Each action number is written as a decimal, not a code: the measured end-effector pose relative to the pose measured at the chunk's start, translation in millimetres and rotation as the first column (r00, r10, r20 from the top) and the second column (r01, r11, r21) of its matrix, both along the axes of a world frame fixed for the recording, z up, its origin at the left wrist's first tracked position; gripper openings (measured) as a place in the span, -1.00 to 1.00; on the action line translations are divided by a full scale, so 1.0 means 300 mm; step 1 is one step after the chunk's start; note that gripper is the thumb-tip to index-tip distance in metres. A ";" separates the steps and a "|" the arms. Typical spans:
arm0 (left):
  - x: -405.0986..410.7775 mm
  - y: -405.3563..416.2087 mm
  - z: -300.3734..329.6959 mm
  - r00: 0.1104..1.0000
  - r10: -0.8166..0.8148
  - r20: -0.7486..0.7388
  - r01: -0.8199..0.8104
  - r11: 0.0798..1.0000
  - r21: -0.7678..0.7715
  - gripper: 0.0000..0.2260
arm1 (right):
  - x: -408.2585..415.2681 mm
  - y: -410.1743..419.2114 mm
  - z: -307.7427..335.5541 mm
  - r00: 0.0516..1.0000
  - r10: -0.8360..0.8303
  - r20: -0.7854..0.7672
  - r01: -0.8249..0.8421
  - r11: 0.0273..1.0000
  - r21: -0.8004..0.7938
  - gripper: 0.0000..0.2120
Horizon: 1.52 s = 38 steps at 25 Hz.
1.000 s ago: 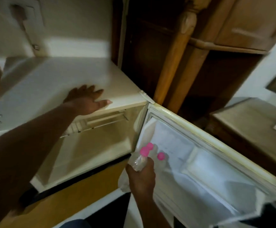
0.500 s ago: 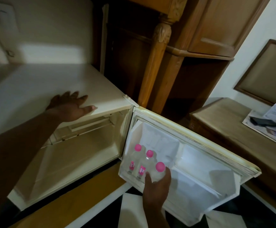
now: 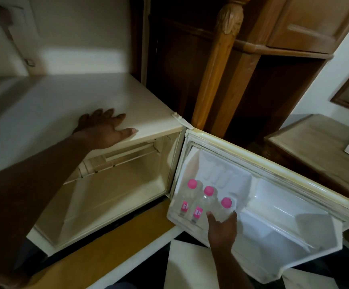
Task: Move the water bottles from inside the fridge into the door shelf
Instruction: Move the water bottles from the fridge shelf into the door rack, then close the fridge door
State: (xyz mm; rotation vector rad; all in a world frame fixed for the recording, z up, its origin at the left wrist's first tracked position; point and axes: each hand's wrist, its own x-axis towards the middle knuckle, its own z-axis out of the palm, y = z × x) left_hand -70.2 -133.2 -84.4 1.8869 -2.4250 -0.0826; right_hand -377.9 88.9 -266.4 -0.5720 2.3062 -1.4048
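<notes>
Looking down from your head camera, three water bottles [image 3: 208, 202] stand in the door shelf [image 3: 175, 217]; your right hand [image 3: 222, 229] grips the third. Smooth, filled plastic: hold its body. Your left hand [image 3: 102, 130] rests flat, empty, on the fridge top [image 3: 65, 101].

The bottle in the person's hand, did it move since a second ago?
Yes. The third bottle, which was held up above the door shelf, now stands down in it beside the other two, with the right hand on it.

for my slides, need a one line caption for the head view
Right hand seats third pink-capped bottle in fridge door shelf; left hand rests on fridge top.
</notes>
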 end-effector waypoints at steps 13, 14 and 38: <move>0.010 -0.013 0.005 1.000 -0.008 0.018 0.008 1.000 -0.015 0.04 | 0.014 0.064 0.570 0.706 0.428 -0.564 -0.328 0.903 0.276 -0.36; 0.012 -0.006 0.006 1.000 0.002 0.020 -0.001 1.000 -0.029 0.05 | -0.040 0.033 0.593 0.579 0.459 -0.674 -0.270 0.888 0.373 -0.26; 0.015 0.094 0.000 0.960 0.277 0.027 -0.275 0.958 -0.079 -0.12 | -0.053 0.126 0.747 -0.153 0.869 -0.470 -0.007 0.475 0.880 0.18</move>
